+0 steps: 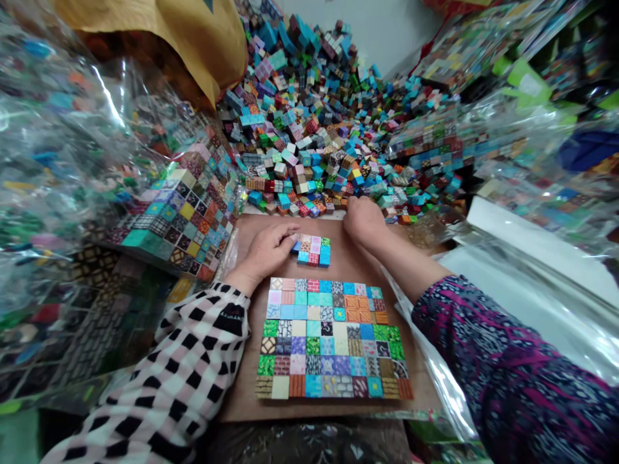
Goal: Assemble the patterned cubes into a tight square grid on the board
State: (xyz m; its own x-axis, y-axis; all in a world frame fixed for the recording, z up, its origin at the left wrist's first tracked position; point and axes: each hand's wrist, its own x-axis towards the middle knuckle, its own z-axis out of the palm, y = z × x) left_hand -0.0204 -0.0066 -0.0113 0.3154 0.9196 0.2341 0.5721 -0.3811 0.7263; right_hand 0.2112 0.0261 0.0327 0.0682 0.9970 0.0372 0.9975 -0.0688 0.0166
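Your left hand (268, 248) rested on the wooden surface (353, 264), grip apart, fingertips touching a small cluster of cubes (312, 250). Your right hand (362, 220) curled at the edge of the cube pile (309, 129); its grip I could not tell. A big grid of cubes (331, 338) lay nearer you, and plastic bags (58, 161) crowded both sides.

no readable text, sleeve cuff (231, 314) print illegible

We note brown board (348, 264): matt, wood-like. Cube grid (333, 338): printed faces, smooth, low sheen. Clear plastic bags (522, 290): glossy, crinkled. Our checked sleeve (193, 361) and patterned sleeve (522, 380): soft matt cloth.
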